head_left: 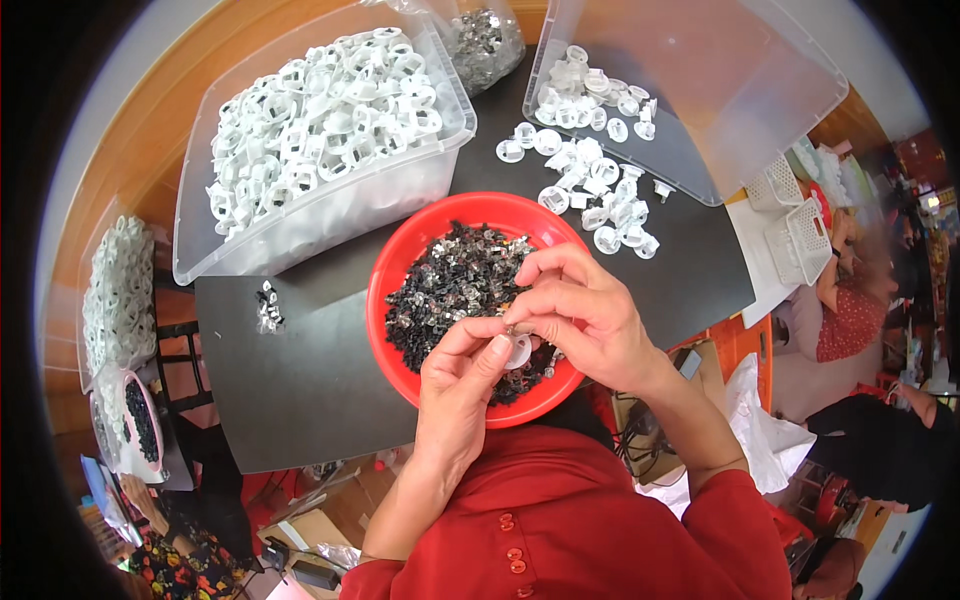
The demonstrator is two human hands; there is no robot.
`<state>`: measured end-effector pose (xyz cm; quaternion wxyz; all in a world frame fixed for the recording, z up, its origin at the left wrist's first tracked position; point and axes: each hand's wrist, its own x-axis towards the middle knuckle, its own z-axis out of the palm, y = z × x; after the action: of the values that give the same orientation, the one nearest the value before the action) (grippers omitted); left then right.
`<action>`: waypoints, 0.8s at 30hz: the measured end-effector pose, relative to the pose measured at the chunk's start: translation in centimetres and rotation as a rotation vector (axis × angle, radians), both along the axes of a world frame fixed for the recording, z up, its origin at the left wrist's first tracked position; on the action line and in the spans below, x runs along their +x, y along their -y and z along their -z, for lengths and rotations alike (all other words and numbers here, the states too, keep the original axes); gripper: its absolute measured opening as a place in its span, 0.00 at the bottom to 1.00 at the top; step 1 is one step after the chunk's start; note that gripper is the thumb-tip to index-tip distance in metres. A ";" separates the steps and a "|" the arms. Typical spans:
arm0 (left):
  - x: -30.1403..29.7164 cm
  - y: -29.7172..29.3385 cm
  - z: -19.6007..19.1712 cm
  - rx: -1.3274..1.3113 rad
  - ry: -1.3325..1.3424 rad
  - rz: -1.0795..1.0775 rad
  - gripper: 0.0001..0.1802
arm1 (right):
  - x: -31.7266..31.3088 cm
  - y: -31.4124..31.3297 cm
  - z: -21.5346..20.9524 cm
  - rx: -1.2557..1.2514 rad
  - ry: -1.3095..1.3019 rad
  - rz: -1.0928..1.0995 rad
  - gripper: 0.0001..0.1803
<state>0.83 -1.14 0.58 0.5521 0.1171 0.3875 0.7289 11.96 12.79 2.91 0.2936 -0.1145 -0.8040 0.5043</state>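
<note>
Fingers of the left hand (460,380) are gripping a white round part (518,352) above a red basin (382,345); those of the right hand (595,315) are pinching together at its top. Dark bits (415,320) are filling the basin; beyond, a clear tub (340,218) is standing on the tabletop (300,385).

The person wears a red top (610,530) with glossy buttons (517,566) and short sleeves (735,535).

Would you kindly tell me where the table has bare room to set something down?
The dark table has a broad free patch left of the red basin, bordered by the large bin and small pile. A smaller one lies right of the basin, between the loose white parts and the right edge. Those parts crowd the table's far right.
</note>
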 end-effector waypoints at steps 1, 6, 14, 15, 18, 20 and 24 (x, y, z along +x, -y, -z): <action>-0.1 0.0 0.0 -0.001 0.000 -0.001 0.09 | 0.0 0.1 0.0 0.013 -0.002 -0.008 0.07; -0.2 0.2 0.0 0.001 -0.032 -0.030 0.06 | 0.0 0.4 0.4 0.303 -0.036 0.099 0.09; 0.0 -0.1 0.0 0.001 0.017 -0.135 0.04 | 0.6 2.2 0.5 -0.139 0.082 0.108 0.05; 0.1 -0.2 -0.1 0.014 0.018 -0.141 0.04 | 0.5 2.2 0.9 -0.168 0.046 0.098 0.05; 0.5 0.1 0.5 0.022 -0.102 -0.130 0.03 | 0.1 2.6 1.9 -0.354 -0.017 0.089 0.05; 0.4 0.3 0.6 0.004 -0.186 -0.108 0.03 | 0.1 2.5 1.6 -0.381 0.022 0.054 0.04; 0.3 0.4 0.8 -0.001 -0.342 -0.095 0.04 | 0.3 2.1 0.3 -0.215 0.181 0.028 0.04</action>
<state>1.12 -1.49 -0.26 0.4431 0.2203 0.4813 0.7235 12.27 10.72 2.63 0.2130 -0.2012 -0.7669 0.5710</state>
